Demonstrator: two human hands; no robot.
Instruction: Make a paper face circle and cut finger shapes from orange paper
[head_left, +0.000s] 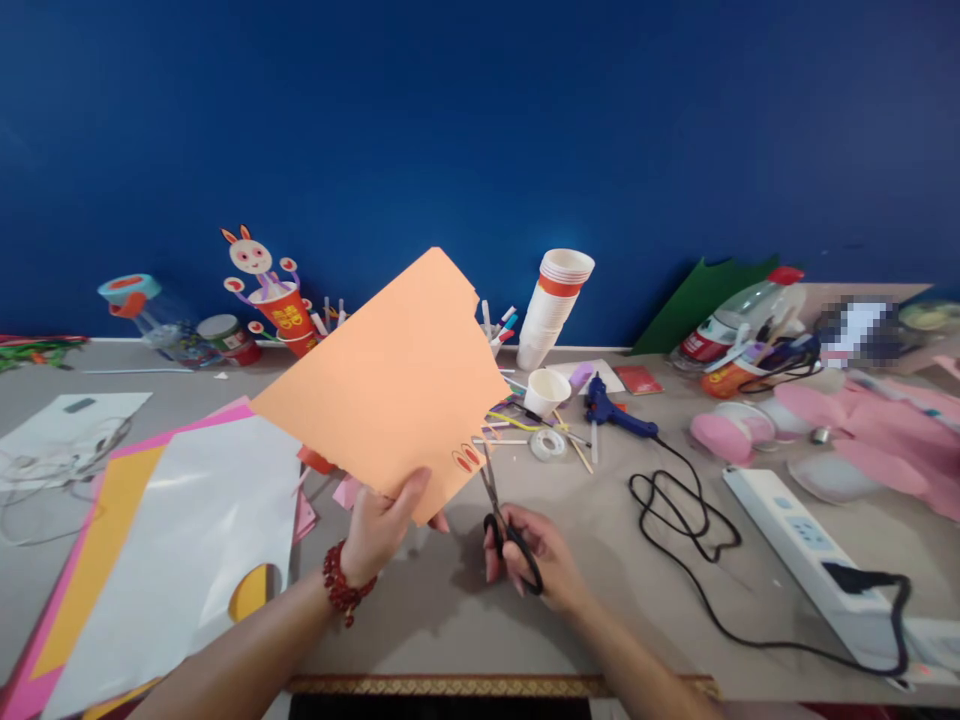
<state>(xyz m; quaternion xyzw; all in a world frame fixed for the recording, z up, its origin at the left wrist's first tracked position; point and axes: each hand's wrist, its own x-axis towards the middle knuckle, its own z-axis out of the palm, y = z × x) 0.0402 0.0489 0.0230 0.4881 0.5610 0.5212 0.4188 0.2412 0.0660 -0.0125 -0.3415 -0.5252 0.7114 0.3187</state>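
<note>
My left hand [379, 530], with a red bead bracelet on the wrist, pinches the lower edge of an orange paper sheet [390, 390] and holds it up tilted above the table. Small red ovals are drawn near the sheet's lower right corner. My right hand [536, 560] grips black-handled scissors [502, 515], whose blades point up and reach the sheet's right edge by the drawn ovals.
White, yellow and pink sheets [172, 540] lie at left. A blue glue gun [611, 410] with a black cord [686, 510], a white power strip [802, 540], stacked paper cups [555, 300], a tape roll [547, 443], pens, and pink fabric [885, 430] crowd the back and right.
</note>
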